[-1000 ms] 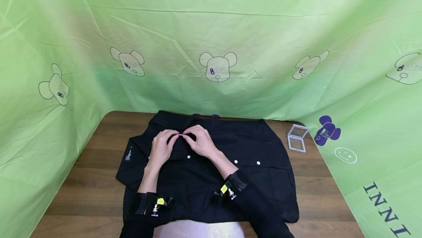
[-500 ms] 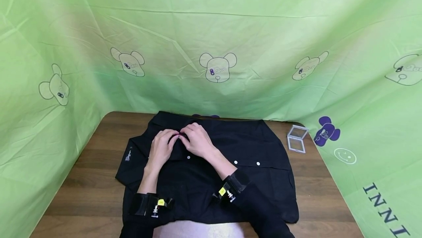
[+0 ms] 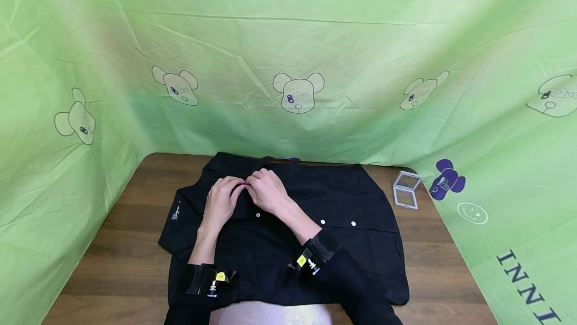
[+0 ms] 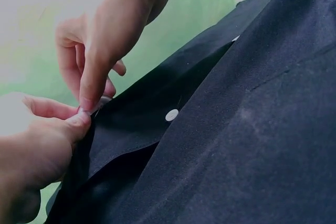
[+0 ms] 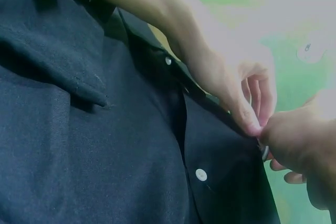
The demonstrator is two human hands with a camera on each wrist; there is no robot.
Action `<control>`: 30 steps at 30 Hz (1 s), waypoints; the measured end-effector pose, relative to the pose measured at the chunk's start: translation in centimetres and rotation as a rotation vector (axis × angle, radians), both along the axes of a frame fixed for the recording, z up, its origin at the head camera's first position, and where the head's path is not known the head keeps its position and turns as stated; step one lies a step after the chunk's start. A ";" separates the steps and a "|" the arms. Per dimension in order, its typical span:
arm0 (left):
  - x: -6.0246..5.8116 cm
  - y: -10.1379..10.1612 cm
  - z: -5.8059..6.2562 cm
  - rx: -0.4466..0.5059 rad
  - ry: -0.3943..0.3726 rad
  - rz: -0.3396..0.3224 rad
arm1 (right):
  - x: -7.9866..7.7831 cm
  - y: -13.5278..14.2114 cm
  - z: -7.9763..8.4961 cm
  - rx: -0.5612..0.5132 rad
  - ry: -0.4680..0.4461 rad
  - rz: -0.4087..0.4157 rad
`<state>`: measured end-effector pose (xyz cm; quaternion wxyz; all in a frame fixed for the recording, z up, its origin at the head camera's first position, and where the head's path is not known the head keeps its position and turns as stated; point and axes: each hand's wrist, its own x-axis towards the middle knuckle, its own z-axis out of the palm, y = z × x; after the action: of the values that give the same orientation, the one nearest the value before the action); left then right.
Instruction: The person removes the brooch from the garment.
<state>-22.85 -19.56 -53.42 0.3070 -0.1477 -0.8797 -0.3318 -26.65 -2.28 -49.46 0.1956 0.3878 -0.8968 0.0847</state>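
Observation:
A black shirt (image 3: 351, 195) with white buttons lies spread before me. At its far left part, my left hand (image 3: 219, 200) and right hand (image 3: 269, 191) meet fingertip to fingertip. The left hand (image 5: 226, 72) pinches the shirt's edge between thumb and finger. In the left wrist view, the right hand's (image 4: 107, 40) thumb and fingers close on a small thing with a pale shiny rim (image 4: 105, 99) at that edge. A speck of pinkish red (image 3: 245, 184) shows between the fingertips. The fingers cover most of it, and I cannot tell its kind. A white button (image 4: 171, 115) sits beside the hands.
An open case with pale frames (image 3: 405, 190) stands at the right rear of the wooden table (image 3: 433, 260). Green cloth (image 3: 288, 29) printed with bear heads hangs behind and at both sides. A small white print (image 3: 176, 211) marks the shirt at left.
The right hand has shifted slightly left, closing up against the left fingertips. The pinkish strip seen between the hands earlier is now nearly covered. The left hand stays in place.

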 end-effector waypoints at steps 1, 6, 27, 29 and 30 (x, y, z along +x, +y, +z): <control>0.0 0.0 0.0 -0.002 0.003 0.000 | 0.0 0.0 0.0 0.001 0.005 0.001; -0.1 0.0 -0.2 -0.005 0.012 -0.002 | 0.0 0.0 0.0 0.006 0.025 0.009; -0.2 -0.2 -0.4 0.098 -0.021 -0.060 | -0.8 0.6 -1.6 -0.211 0.043 0.082; -0.2 -0.3 -0.4 0.109 -0.023 -0.063 | -0.9 0.7 -1.9 -0.252 0.039 0.093; -0.3 -0.3 -0.5 0.114 -0.023 -0.064 | -0.9 0.7 -2.0 -0.275 0.034 0.099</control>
<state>-23.11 -19.85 -53.90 0.2943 -0.1542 -0.8577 -0.3925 -27.57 -1.57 -51.49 0.2575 0.4028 -0.8530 0.2096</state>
